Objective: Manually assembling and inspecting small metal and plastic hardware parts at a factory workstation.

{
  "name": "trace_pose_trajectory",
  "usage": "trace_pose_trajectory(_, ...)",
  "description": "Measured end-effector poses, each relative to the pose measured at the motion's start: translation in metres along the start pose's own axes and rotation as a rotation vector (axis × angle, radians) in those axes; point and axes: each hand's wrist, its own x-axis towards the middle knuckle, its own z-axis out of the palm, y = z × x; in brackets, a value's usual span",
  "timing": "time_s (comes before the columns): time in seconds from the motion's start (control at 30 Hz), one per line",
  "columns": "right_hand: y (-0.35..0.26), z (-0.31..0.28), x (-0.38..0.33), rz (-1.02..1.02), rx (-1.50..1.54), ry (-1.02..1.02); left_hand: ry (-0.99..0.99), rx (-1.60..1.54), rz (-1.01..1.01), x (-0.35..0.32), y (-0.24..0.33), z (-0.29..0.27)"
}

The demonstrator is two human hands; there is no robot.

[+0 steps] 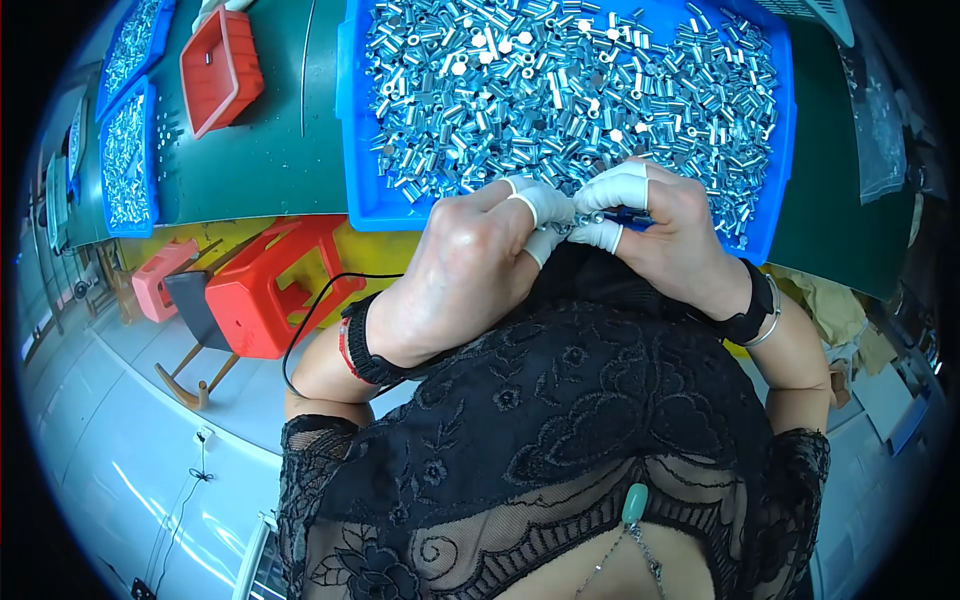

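Note:
A large blue tray [358, 150] on the green table holds a heap of several small shiny metal sleeves [570, 90]. My left hand [470, 265] and my right hand [660, 235] meet at the tray's near edge, both with white finger cots on the fingertips. The fingertips pinch together around small metal parts [572, 226]. A dark blue object [628, 216] shows between my right fingers. What each hand grips exactly is partly hidden by the fingers.
A red bin [222, 70] sits at the table's far left, beside two smaller blue trays [128, 160] of metal parts. Red and pink plastic stools [270, 290] stand under the table's edge. Clear bags [880, 120] lie at the right.

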Motion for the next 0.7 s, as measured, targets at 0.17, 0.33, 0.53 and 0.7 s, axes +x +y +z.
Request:
trace_pose_trajectory(0.17, -0.005, 0.001, -0.004, -0.059, 0.005, 0.038, 0.015, -0.016, 0.014, -0.004, 0.008, 0.000)
trace_pose_trajectory(0.33, -0.006, 0.002, -0.010, -0.076, -0.013, 0.041, 0.020, -0.001, 0.038, -0.008, 0.008, 0.003)
trace_pose_trajectory(0.53, -0.009, 0.002, -0.013, 0.098, 0.040, -0.043, 0.019, 0.025, 0.049, -0.009, 0.010, 0.003)
trace_pose_trajectory(0.7, -0.011, -0.003, -0.008, 0.408, 0.419, -0.109, -0.001, 0.018, 0.053, 0.003, 0.014, -0.005)
